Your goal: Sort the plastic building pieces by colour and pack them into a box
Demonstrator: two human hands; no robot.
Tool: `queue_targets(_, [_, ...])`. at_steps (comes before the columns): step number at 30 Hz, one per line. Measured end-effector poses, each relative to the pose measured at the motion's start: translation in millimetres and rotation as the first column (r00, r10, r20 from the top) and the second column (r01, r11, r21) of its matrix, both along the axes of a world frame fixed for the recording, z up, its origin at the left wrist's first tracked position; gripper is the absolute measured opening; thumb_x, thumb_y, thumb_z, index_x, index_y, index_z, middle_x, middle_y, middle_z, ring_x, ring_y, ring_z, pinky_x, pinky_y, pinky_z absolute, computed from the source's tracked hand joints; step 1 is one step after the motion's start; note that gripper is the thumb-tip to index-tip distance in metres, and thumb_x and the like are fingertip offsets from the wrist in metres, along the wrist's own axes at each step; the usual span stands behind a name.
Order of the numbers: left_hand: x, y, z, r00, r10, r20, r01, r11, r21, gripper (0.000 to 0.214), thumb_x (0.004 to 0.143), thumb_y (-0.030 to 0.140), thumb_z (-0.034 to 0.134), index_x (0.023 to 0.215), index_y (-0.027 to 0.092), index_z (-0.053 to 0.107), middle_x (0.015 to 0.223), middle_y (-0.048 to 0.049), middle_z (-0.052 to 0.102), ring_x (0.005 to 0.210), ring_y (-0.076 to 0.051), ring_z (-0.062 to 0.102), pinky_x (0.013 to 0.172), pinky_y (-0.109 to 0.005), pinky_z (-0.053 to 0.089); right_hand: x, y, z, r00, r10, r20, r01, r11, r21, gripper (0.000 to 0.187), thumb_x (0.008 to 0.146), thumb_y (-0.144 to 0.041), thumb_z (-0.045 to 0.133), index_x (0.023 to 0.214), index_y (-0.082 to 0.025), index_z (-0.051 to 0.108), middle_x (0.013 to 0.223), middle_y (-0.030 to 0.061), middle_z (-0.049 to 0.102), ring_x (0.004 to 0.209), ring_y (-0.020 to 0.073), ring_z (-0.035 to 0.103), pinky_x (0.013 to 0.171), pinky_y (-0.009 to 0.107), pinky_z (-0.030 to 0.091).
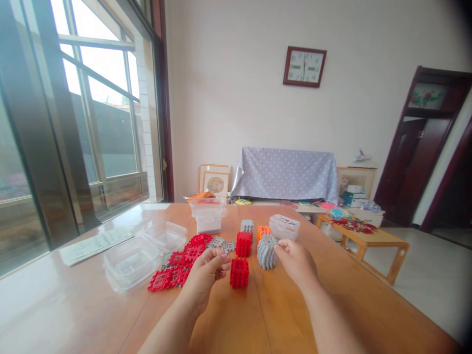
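By the look of it, the red cube (239, 273), orange cube (263, 232) and grey cube (266, 254) are finished, while loose tiles (177, 268) lie unjoined. Your right hand (297, 263) pinches the grey cube's top. Your left hand (206, 273) curls its fingers together, and I can't tell if it holds anything.

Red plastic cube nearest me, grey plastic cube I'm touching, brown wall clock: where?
Nearest red plastic cube (239, 273): head view, front face.
Touched grey plastic cube (265, 256): head view, front face.
Brown wall clock (304, 67): head view, dial centre.
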State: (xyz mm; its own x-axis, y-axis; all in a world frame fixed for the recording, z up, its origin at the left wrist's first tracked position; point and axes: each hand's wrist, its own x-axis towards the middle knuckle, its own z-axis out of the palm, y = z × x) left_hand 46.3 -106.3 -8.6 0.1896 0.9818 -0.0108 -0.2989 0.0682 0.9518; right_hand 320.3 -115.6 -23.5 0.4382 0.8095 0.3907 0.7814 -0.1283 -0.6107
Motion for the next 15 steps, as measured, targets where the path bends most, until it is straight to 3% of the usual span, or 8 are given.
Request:
queue_targets(9, [1.3,-2.2,3.0,0.999,0.008,-0.033,-0.007,1.0,0.015,0.028,0.075,0.036,0.075,0.086,0.018,0.057,0.085,-0.0023,0.067,0.07,-0.011,0.061,0.066,-0.023,0.042,5.9,6.0,-9.3,1.0,0.013,-0.021,-0.011,0.998,0.067,0.037,0.082,-0.055,0.057,0.098,-0.027,0.076,0.086,0.0047,0.076,0.077,0.0221,0.069,0.06,0.027,0.044])
queue_targets(15, [0.3,-1.3,2.3,0.998,0.022,-0.055,-0.021,1.0,0.02,0.032,0.074,0.04,0.076,0.087,0.018,0.057,0.089,-0.0046,0.069,0.072,-0.012,0.062,0.067,-0.024,0.042,6.8,15.0,-16.1,0.978,0.061,-0.2,-0.008,0.967,0.255,0.047,0.09,-0.054,0.043,0.097,-0.021,0.076,0.087,0.0083,0.077,0.083,0.025,0.071,0.069,0.031,0.052])
